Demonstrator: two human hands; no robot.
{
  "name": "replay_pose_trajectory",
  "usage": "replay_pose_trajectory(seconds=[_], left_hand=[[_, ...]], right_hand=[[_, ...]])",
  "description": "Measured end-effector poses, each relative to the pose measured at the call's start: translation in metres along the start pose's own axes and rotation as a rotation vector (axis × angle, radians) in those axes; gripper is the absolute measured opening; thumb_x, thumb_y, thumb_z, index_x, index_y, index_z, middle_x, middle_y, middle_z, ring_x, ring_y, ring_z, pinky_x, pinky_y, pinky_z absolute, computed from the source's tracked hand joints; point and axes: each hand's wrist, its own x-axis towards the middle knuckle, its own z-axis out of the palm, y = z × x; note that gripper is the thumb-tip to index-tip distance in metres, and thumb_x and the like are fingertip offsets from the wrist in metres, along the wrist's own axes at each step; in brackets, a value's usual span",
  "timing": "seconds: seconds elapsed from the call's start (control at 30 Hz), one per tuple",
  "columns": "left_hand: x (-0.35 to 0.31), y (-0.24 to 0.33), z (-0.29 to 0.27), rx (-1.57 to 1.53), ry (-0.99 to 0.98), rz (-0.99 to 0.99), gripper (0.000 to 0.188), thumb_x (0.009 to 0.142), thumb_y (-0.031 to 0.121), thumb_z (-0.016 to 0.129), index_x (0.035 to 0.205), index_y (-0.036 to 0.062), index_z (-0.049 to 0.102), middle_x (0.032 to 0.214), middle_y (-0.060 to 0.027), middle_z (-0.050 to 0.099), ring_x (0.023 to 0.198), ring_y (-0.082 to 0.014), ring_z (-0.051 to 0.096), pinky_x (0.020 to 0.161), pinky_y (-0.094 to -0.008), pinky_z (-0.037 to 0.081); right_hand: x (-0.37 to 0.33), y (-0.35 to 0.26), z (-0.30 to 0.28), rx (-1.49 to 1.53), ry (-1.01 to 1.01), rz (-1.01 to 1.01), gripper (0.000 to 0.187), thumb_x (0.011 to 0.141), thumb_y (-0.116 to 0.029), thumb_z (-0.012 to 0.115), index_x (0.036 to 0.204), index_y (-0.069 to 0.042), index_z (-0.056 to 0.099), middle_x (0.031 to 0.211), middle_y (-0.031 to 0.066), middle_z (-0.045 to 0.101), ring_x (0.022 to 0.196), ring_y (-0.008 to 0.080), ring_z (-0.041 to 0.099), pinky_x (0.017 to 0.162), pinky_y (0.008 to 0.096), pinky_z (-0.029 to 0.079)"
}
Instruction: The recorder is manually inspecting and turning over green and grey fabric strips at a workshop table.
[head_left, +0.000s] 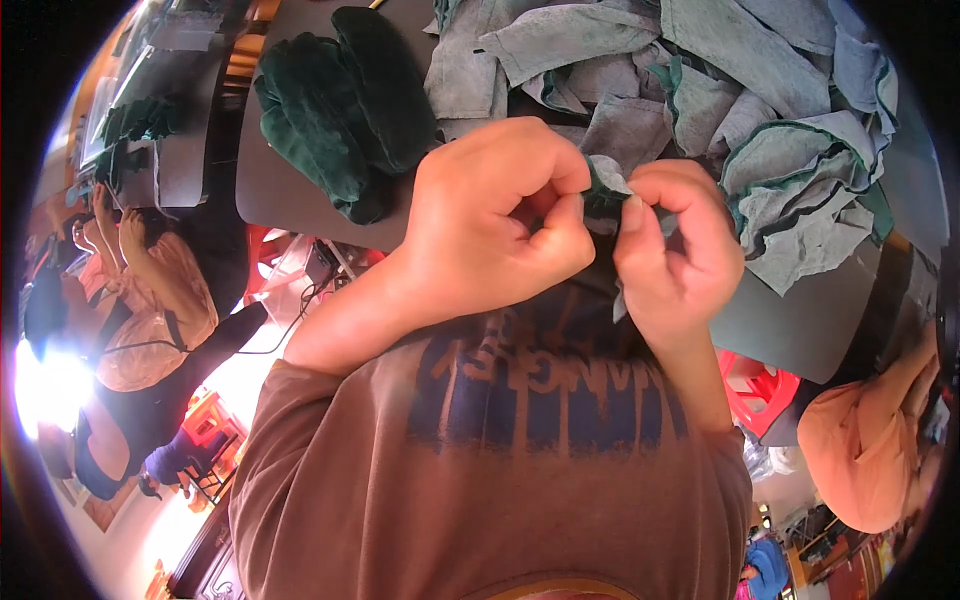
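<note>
Between my hands is a small fabric piece (606,178), dark green on one side and pale grey on the other. My left hand (495,215) pinches one edge of it with thumb and forefinger. My right hand (682,240) grips the other edge the same way, close beside the left. A narrow pale end hangs below the fingers, in front of my shirt; most of the piece is hidden by my hands. Just beyond lies a heap of grey-backed cloth pieces (625,130) with green edges. Folded dark green plush pieces (335,120) rest to the left of it.
A dark grey table (800,320) stands in front of me. At the left, another person (150,300) sits by a separate table (180,150) with dark green cloth (135,125) on it. A person in orange (860,440) is at the right. Red stools (755,390) stand low nearby.
</note>
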Motion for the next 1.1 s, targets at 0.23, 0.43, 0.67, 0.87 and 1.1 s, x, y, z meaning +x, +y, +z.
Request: replay_pose_trajectory(seconds=[0.23,0.43,0.67,0.87,1.1], left_hand=[[-0.002,0.004,-0.005,-0.18,-0.045,-0.129,0.012,0.061,-0.004,0.059,0.069,0.0041,0.054,0.058,-0.0005,0.047,0.049,-0.0069,0.046,0.044,-0.0204,0.035],[-0.003,0.015,-0.012,-0.498,-0.122,-0.509,0.008,0.066,0.0,0.061,0.073,0.0017,0.056,0.061,-0.0015,0.048,0.053,-0.0055,0.045,0.047,-0.0199,0.036],[-0.001,0.014,-0.015,-0.162,-0.251,-0.177,0.021,0.068,0.01,0.07,0.078,0.0016,0.053,0.071,0.0005,0.048,0.058,-0.0049,0.042,0.051,-0.0192,0.033],[-0.001,0.01,-0.013,-0.326,-0.279,-0.531,0.02,0.07,0.01,0.068,0.076,0.0021,0.051,0.062,-0.0024,0.047,0.051,-0.0069,0.043,0.046,-0.0222,0.037],[-0.004,0.006,-0.008,-0.191,-0.198,-0.349,0.015,0.065,0.003,0.061,0.076,0.0009,0.051,0.061,-0.0046,0.048,0.051,-0.0102,0.047,0.047,-0.024,0.039]], right_hand=[[-0.001,-0.007,-0.01,0.731,-0.077,0.616,0.007,0.079,-0.003,0.056,0.083,0.002,0.056,0.086,0.0008,0.053,0.072,0.0053,0.044,0.066,0.0179,0.035],[0.001,-0.008,-0.011,0.952,-0.091,0.73,0.007,0.08,-0.005,0.056,0.082,0.002,0.057,0.085,0.0006,0.054,0.072,0.0046,0.045,0.065,0.0182,0.035],[-0.001,-0.006,-0.009,0.734,-0.103,0.471,0.003,0.079,0.0,0.057,0.081,0.002,0.056,0.082,0.0026,0.054,0.069,0.0085,0.047,0.063,0.0211,0.037],[0.0,-0.001,-0.007,0.412,-0.121,0.214,0.005,0.072,0.002,0.059,0.076,0.001,0.056,0.074,0.0063,0.055,0.065,0.0133,0.05,0.06,0.0239,0.04],[0.002,0.0,-0.002,0.187,-0.154,-0.005,0.012,0.066,0.003,0.062,0.076,-0.001,0.055,0.072,0.0086,0.055,0.061,0.0177,0.052,0.056,0.0261,0.041]])
